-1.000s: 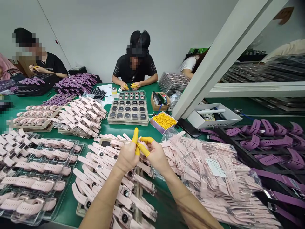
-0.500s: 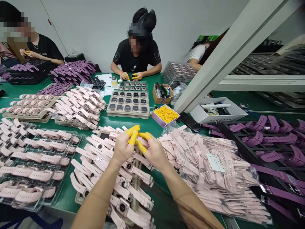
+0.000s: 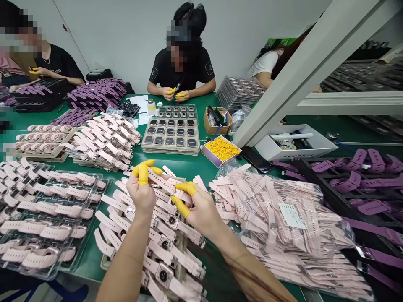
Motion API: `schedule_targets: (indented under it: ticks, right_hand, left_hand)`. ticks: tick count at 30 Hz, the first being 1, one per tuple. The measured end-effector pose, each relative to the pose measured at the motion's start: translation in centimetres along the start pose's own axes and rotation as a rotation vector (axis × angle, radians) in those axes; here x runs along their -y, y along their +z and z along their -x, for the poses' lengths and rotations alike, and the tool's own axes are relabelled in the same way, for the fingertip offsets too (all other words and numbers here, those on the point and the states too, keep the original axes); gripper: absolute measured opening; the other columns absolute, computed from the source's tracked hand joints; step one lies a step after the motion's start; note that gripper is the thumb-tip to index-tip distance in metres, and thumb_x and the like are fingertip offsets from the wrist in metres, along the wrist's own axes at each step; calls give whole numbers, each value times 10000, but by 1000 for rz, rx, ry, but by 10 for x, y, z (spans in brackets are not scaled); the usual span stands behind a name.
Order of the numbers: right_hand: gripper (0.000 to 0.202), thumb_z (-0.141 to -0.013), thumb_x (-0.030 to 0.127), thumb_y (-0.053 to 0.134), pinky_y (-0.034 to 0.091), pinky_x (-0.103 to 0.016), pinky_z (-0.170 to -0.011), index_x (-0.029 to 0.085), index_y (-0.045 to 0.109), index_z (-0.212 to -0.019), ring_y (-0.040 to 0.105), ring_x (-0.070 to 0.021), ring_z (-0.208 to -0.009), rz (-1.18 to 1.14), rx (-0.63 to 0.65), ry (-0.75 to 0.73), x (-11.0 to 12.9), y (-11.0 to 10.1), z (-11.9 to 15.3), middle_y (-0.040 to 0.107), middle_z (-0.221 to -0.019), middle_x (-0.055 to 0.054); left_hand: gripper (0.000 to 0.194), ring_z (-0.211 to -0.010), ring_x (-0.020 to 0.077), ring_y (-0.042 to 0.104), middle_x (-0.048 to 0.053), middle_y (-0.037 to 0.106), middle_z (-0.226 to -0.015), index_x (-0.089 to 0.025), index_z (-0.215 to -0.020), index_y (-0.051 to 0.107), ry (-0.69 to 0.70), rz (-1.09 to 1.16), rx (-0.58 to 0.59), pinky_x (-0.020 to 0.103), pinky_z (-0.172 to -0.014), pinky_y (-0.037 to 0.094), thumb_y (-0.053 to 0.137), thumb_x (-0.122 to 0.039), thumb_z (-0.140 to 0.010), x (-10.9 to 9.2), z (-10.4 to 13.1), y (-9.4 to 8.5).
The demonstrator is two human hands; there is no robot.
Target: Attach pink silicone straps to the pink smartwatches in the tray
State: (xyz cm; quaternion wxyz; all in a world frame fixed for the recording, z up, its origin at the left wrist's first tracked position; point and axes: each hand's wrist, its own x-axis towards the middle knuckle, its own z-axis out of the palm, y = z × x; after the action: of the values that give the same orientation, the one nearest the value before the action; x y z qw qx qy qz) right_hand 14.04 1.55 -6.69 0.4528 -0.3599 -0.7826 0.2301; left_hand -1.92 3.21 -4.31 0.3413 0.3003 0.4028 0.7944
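A pink watch strap (image 3: 161, 182) with a row of holes is stretched between my hands, above a tray of pink-strapped watches. My left hand (image 3: 142, 184), in yellow finger cots, is closed on its upper left end. The other end is pinched between the yellow-covered thumb and fingers of my right hand (image 3: 198, 205). Whether a watch case is attached to it is hidden by my fingers. Below lie pink-strapped watches (image 3: 163, 274) in slanting rows, their round sensor backs facing up. A plastic bag of pink straps (image 3: 273, 209) lies just right of my right hand.
Stacked trays of pink watches (image 3: 44, 226) stand at left. Farther back are a tray of dark square watch faces (image 3: 170, 133), a box of yellow finger cots (image 3: 221, 150) and a white box (image 3: 294, 142). Purple straps (image 3: 371, 205) lie at right. Co-workers (image 3: 181, 71) sit across the table.
My hands were close together with no strap clearly visible between them. Now they are apart, the left one shifted left, with the pink strap showing between them. The view has shifted slightly.
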Motion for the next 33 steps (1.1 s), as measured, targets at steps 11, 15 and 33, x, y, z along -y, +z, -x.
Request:
schedule_targets:
  ticks: [11, 15, 33]
  right_hand:
    - [217, -921, 169, 635, 542, -298, -599, 222, 623, -1131, 584, -158, -613, -56, 0, -12, 3, -3, -2, 610, -787, 0]
    - [199, -925, 181, 637, 551, -307, -614, 236, 627, -1116, 583, -161, -615, -70, -13, 4, 2, -3, -2, 614, -768, 6]
    - [188, -979, 194, 666, 604, -312, -666, 274, 686, -1147, 688, -168, -739, -159, -85, -141, -9, 4, 1, 710, -927, -42]
  left_hand:
    - [318, -492, 157, 697, -8, 694, -621, -142, -885, 742, 39, 61, -5, 272, -506, 603, 805, -450, -840, -4, 0, 4]
    - [324, -520, 160, 713, 1, 709, -654, -141, -934, 756, 29, 44, 29, 271, -516, 607, 792, -454, -859, -4, -1, 2]
    - [361, -546, 156, 725, 27, 748, -745, -158, -1013, 758, -44, -53, 146, 248, -526, 587, 733, -501, -905, 4, 5, -2]
